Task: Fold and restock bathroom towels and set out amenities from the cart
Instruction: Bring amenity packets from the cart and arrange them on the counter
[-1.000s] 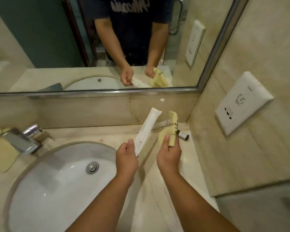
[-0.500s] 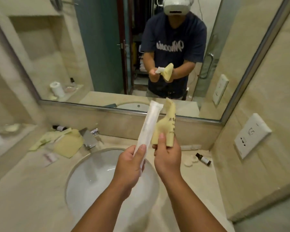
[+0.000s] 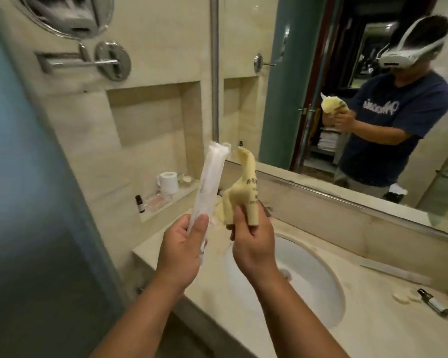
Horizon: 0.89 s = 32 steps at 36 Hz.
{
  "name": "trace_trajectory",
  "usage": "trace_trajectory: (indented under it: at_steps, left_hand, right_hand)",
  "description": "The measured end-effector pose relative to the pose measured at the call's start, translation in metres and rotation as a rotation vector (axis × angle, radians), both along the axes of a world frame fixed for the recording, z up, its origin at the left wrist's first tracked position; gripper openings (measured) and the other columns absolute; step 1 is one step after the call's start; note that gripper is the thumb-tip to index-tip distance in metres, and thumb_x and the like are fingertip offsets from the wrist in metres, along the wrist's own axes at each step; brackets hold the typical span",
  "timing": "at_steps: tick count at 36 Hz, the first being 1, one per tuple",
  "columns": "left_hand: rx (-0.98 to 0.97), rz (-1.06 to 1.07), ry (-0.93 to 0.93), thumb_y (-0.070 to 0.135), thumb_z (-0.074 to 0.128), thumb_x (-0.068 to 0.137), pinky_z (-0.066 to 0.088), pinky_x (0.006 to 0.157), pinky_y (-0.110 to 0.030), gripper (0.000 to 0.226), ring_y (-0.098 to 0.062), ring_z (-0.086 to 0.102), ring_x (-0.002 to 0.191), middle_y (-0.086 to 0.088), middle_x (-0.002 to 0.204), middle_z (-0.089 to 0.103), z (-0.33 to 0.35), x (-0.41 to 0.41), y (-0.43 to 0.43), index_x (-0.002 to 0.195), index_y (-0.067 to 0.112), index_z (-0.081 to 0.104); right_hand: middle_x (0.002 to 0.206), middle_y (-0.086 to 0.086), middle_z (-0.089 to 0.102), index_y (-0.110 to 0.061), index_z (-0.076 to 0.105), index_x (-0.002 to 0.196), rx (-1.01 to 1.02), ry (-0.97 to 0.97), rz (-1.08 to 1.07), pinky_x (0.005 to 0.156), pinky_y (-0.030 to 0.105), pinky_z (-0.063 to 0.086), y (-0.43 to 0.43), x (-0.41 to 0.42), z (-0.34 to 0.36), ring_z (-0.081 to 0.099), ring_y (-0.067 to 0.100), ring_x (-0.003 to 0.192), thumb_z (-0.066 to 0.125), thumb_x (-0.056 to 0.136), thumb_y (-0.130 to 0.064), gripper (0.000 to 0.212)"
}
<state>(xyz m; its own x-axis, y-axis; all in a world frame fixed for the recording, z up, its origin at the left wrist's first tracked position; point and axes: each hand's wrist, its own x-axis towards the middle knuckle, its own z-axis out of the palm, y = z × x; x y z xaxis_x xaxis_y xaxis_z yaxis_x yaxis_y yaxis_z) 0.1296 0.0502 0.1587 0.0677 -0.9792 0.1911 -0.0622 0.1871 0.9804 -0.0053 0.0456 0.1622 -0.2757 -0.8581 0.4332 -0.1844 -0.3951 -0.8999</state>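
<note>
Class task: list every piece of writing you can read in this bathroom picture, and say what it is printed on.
Nothing reads clearly.
Yellow packets, right hand: dark characters, too blurred to read.
White packet, left hand: faint print, too small.
T-shirt in the mirror: white script, reversed and blurred, unreadable.

Navy T-shirt, white lettering, white headset

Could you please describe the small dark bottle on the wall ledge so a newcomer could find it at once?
Left of the sink, a low ledge runs along the tiled wall. The dark bottle stands upright at its near end, before the clear dish and toilet roll. It is the only dark, slim thing there.
</note>
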Motion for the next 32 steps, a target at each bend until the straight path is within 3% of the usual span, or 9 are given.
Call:
trace_trajectory:
  at_steps: [4,9,12,14,16,19,22,27,32]
  left_hand:
    - [-0.048,0.150,0.027,0.069,0.059,0.090,0.039,0.051,-0.035,0.055,-0.022,0.045,0.057,-0.004,0.063,0.052,0.009,0.067,0.020,0.092,0.014,0.064]
    - [-0.141,0.374,0.067,0.052,0.065,0.092,0.037,0.044,-0.026,0.048,-0.019,0.047,0.053,-0.007,0.064,0.057,0.024,0.130,0.038,0.090,0.004,0.063]
    - [-0.182,0.544,-0.021,0.059,0.064,0.092,0.038,0.045,-0.026,0.049,-0.007,0.045,0.047,0.007,0.055,0.055,0.028,0.168,0.048,0.085,0.011,0.062]
    - [-0.195,0.655,-0.083,0.070,0.058,0.085,0.038,0.047,-0.030,0.052,-0.009,0.044,0.046,0.007,0.052,0.050,0.032,0.194,0.055,0.083,0.018,0.060]
    - [-0.202,0.760,-0.111,0.075,0.053,0.078,0.039,0.047,-0.034,0.057,-0.011,0.044,0.046,0.006,0.053,0.049,0.036,0.216,0.064,0.084,0.018,0.059]
    - [-0.226,0.902,-0.093,0.073,0.053,0.077,0.036,0.047,-0.032,0.063,-0.013,0.041,0.045,0.007,0.052,0.045,0.042,0.242,0.080,0.083,0.011,0.057]
    - [-0.242,1.032,-0.096,0.070,0.054,0.077,0.036,0.046,-0.033,0.064,-0.013,0.041,0.045,0.007,0.052,0.045,0.048,0.263,0.101,0.088,0.007,0.059]
    - [-0.229,1.253,-0.194,0.058,0.055,0.089,0.040,0.046,-0.033,0.052,-0.013,0.048,0.048,0.003,0.055,0.050,0.052,0.291,0.152,0.087,0.007,0.060]
    - [-0.227,1.449,-0.209,0.062,0.056,0.088,0.039,0.043,-0.034,0.058,-0.017,0.049,0.049,-0.001,0.057,0.050,0.048,0.318,0.219,0.086,0.005,0.058]
  right_hand:
    - [0.075,-0.014,0.063,-0.037,0.059,0.100,-0.036,-0.001,0.176,0.061,0.028,0.049,0.006,0.068,0.014,0.059,0.008,0.067,0.051,0.105,-0.033,0.011]
    - [0.069,-0.013,0.059,-0.032,0.062,0.102,-0.088,-0.024,0.364,0.061,0.021,0.044,-0.001,0.142,0.030,0.056,0.005,0.062,0.051,0.107,-0.021,0.016]
    - [0.075,-0.011,0.058,-0.036,0.060,0.102,-0.103,-0.027,0.505,0.061,0.019,0.045,-0.005,0.189,0.040,0.056,0.008,0.067,0.050,0.106,-0.031,0.012]
    - [0.076,-0.013,0.060,-0.039,0.058,0.100,-0.125,0.000,0.574,0.061,0.020,0.045,-0.007,0.218,0.047,0.057,0.008,0.068,0.048,0.104,-0.041,0.011]
    - [0.076,-0.012,0.061,-0.035,0.060,0.102,-0.145,0.003,0.655,0.060,0.020,0.045,-0.009,0.244,0.051,0.057,0.005,0.067,0.049,0.105,-0.039,0.013]
    - [0.070,-0.008,0.060,-0.032,0.060,0.099,-0.164,0.030,0.758,0.056,0.031,0.044,-0.008,0.281,0.055,0.053,0.007,0.061,0.047,0.103,-0.043,0.018]
    - [0.066,-0.010,0.058,-0.033,0.059,0.094,-0.184,0.025,0.881,0.054,0.033,0.042,0.001,0.317,0.058,0.049,0.008,0.056,0.048,0.103,-0.035,0.014]
    - [0.074,-0.012,0.061,-0.028,0.063,0.111,-0.170,0.031,1.114,0.061,0.045,0.050,0.034,0.375,0.060,0.054,0.007,0.062,0.044,0.102,-0.043,0.026]
    - [0.075,-0.010,0.063,-0.032,0.062,0.114,-0.130,0.042,1.344,0.060,0.041,0.053,0.090,0.431,0.052,0.058,0.011,0.066,0.047,0.106,-0.041,0.019]
